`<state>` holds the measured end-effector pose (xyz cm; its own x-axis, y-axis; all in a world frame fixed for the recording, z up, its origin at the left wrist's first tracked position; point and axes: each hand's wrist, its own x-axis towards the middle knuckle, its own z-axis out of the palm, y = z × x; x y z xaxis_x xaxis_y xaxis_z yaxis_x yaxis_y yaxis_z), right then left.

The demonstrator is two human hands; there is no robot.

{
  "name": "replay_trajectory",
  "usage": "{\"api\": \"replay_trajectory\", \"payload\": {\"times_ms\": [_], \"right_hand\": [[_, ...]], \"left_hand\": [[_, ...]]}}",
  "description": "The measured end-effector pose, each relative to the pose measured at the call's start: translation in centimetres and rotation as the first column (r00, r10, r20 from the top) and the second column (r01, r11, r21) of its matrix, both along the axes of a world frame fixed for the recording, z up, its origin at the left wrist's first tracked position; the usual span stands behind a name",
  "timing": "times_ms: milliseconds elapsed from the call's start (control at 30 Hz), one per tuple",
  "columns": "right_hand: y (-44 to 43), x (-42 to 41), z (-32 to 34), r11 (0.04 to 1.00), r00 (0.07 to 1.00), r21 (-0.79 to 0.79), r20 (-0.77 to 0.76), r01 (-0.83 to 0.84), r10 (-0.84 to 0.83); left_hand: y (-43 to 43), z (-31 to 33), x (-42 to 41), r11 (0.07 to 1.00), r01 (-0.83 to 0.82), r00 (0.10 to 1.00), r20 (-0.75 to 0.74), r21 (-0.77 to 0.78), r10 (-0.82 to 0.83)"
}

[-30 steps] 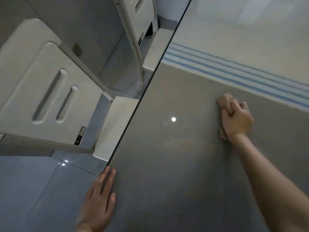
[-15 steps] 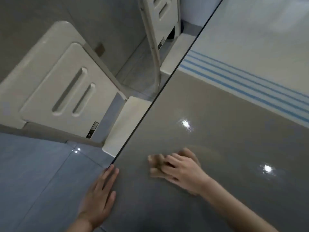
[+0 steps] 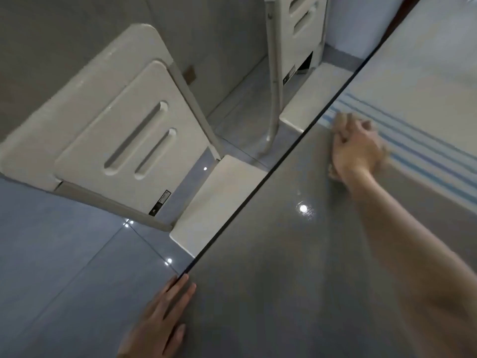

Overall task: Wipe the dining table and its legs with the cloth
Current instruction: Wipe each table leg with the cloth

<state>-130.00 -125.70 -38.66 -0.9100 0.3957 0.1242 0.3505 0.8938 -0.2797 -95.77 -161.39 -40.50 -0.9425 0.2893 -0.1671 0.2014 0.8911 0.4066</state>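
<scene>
Nearest me, my left hand (image 3: 160, 316) lies flat on the near edge of the grey, glossy tabletop (image 3: 284, 280), fingers straight and close together, their tips along the dark rim. It holds nothing. Ceiling lights show as small bright spots on the surface further in.

Further across, my right arm reaches out over the tabletop, and my right hand (image 3: 357, 148) is curled over the cloth (image 3: 342, 120), pressing it down. The cloth is tan and bunched; a lump of it shows beyond my fingertips and a bit more under the heel of my hand. It sits close to the tabletop's left edge, right where the bare grey meets a white covering with blue stripes (image 3: 426, 156).

Off the left edge, below, I see grey floor tiles (image 3: 51, 254) and a white chair (image 3: 116, 140) with two slots in its back, its seat tucked partly under the tabletop. A second white chair (image 3: 304, 34) stands beyond it.
</scene>
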Motion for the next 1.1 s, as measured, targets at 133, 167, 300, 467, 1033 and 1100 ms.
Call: {"api": "replay_trajectory", "payload": {"times_ms": [133, 167, 300, 467, 1033, 1100], "right_hand": [[-10.4, 8.8, -0.1, 0.791, 0.794, -0.072, -0.056, -0.608, 0.605], [-10.9, 12.7, -0.1, 0.685, 0.689, -0.073, -0.053, -0.725, 0.723], [-6.3, 21.4, 0.0, 0.276, 0.279, -0.161, 0.006, -0.948, 0.96], [3.0, 11.9, -0.7, 0.659, 0.651, 0.032, -0.122, -0.751, 0.749], [-7.0, 38.1, -0.9, 0.258, 0.268, -0.354, 0.022, -0.899, 0.963], [-1.7, 35.7, -1.2, 0.15, 0.164, -0.235, -0.039, -0.96, 0.986]], "left_hand": [[-0.2, -0.2, -0.1, 0.999, 0.004, 1.0, 0.031, -0.04, -0.002], [-0.3, -0.2, 0.0, 0.999, 0.002, 1.0, 0.029, -0.044, 0.0], [0.0, -0.1, -0.3, 0.999, -0.013, 1.0, 0.021, -0.044, 0.014], [0.2, 0.4, -0.3, 1.0, -0.011, 1.0, 0.005, -0.022, 0.012], [0.4, 0.6, 0.8, 0.996, -0.026, 0.994, 0.108, -0.081, 0.035], [0.4, 0.6, 0.9, 0.997, -0.028, 0.994, 0.102, -0.069, 0.035]]}}
